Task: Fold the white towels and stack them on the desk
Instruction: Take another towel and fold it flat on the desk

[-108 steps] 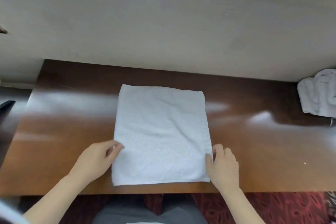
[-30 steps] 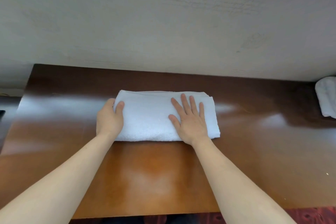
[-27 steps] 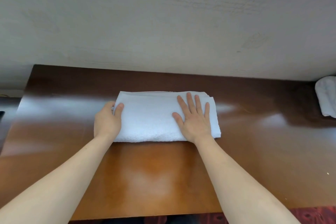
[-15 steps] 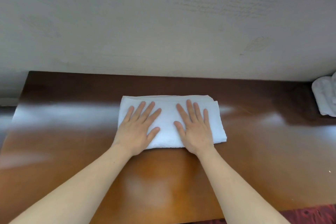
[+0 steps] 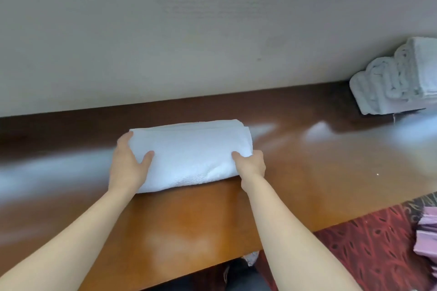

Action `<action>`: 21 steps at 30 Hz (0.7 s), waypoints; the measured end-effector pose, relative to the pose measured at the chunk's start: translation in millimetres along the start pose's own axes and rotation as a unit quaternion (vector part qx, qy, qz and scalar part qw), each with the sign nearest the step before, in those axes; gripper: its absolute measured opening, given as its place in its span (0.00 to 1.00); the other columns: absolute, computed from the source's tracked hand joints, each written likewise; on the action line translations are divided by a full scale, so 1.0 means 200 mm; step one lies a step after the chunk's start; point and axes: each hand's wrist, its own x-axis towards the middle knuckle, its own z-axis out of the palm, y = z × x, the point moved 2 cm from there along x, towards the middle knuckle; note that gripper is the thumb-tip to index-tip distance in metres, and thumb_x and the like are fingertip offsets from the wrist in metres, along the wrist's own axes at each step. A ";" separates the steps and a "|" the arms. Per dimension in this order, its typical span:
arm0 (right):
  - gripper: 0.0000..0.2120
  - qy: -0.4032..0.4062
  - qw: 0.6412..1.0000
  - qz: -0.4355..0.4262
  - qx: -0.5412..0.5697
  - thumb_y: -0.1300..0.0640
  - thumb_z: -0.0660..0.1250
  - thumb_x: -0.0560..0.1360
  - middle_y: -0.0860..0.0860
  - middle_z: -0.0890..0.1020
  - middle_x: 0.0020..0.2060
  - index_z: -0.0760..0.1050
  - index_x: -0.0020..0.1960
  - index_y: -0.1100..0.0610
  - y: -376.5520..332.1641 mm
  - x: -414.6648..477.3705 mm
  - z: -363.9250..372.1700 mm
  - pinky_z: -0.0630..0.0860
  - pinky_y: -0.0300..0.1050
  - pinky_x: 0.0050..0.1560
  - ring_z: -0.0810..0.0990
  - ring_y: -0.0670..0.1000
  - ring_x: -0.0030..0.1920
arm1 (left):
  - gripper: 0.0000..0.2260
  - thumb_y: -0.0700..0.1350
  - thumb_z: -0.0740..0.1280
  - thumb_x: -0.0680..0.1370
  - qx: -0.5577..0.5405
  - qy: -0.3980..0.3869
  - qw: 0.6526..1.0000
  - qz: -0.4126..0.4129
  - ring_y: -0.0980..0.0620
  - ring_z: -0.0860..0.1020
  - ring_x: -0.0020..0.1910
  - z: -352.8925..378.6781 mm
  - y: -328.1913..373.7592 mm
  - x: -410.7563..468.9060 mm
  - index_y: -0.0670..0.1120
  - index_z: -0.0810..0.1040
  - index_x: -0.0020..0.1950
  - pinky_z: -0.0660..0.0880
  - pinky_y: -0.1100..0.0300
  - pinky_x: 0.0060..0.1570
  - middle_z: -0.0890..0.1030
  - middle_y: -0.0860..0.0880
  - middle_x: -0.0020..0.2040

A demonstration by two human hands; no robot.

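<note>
A folded white towel (image 5: 192, 152) lies across the middle of the brown wooden desk (image 5: 189, 224). My left hand (image 5: 128, 164) grips its left end, thumb on top and fingers round the edge. My right hand (image 5: 250, 165) grips its right end, thumb on top, the fingers hidden under the towel. At the far right of the desk, against the wall, stands a stack of folded white towels (image 5: 397, 80).
A pale wall (image 5: 189, 35) runs along the back of the desk. Below the desk's front edge at the right is a red patterned carpet (image 5: 369, 250), with a pink object (image 5: 426, 236) at the frame's right edge.
The towel went from one flat layer to a thick fold. Both hands, flat on top half a second ago, now grip its two ends. The view has tilted and turned right.
</note>
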 end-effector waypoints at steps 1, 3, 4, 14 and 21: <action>0.19 -0.056 0.998 0.004 0.029 0.54 0.71 0.73 0.55 0.80 0.57 0.73 0.61 0.59 -0.01 0.00 -0.05 0.76 0.47 0.44 0.80 0.57 0.51 | 0.33 0.46 0.72 0.76 -0.052 0.008 0.997 -0.061 0.43 0.70 0.69 0.00 0.03 -0.03 0.46 0.59 0.76 0.68 0.51 0.64 0.69 0.46 0.73; 0.14 -0.161 0.986 -0.011 0.047 0.57 0.71 0.74 0.55 0.83 0.55 0.76 0.58 0.59 -0.03 0.00 -0.18 0.76 0.45 0.43 0.81 0.54 0.49 | 0.36 0.52 0.75 0.73 -0.129 0.007 0.977 -0.168 0.41 0.73 0.65 0.03 0.05 -0.08 0.45 0.61 0.75 0.71 0.51 0.62 0.72 0.45 0.70; 0.13 -0.194 0.979 -0.028 0.045 0.57 0.70 0.75 0.54 0.83 0.55 0.77 0.58 0.58 -0.05 -0.01 -0.27 0.77 0.44 0.45 0.82 0.52 0.49 | 0.37 0.57 0.76 0.70 -0.141 -0.006 0.969 -0.204 0.41 0.76 0.62 0.05 0.05 -0.11 0.45 0.65 0.72 0.73 0.49 0.61 0.75 0.45 0.67; 0.18 -0.168 0.957 -0.238 -0.011 0.50 0.70 0.71 0.53 0.80 0.57 0.73 0.59 0.52 -0.08 0.06 -1.52 0.79 0.58 0.56 0.79 0.58 0.58 | 0.28 0.54 0.77 0.69 -0.131 -0.169 0.974 -0.074 0.48 0.83 0.48 0.56 0.76 -0.74 0.45 0.74 0.64 0.79 0.54 0.40 0.83 0.46 0.56; 0.11 -0.140 0.851 -0.445 -0.243 0.51 0.72 0.72 0.43 0.78 0.41 0.74 0.52 0.43 -0.43 -0.06 -2.17 0.74 0.43 0.43 0.77 0.45 0.44 | 0.47 0.59 0.78 0.67 0.007 -0.123 0.965 0.233 0.52 0.60 0.77 0.94 1.68 -1.01 0.52 0.57 0.79 0.61 0.54 0.73 0.62 0.53 0.78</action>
